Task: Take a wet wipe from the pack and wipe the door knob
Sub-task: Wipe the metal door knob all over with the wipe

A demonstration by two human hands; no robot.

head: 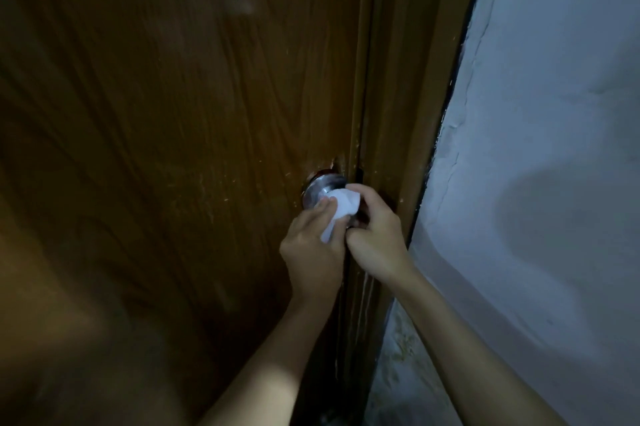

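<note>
A round silver door knob (320,188) sits near the right edge of a brown wooden door (173,148). A white wet wipe (341,209) is draped over the knob's front and lower part. My left hand (313,249) presses the wipe against the knob from below left, fingers curled over it. From the right, my right hand (374,231) closes around the wipe and the knob, thumb and fingers pinching the cloth. Most of the knob is hidden by the wipe and hands. The wipe pack is not in view.
The brown door frame (398,113) runs down just right of the knob. A pale blue, cracked wall (536,148) fills the right side. The scene is dim, with a shadow on the wall.
</note>
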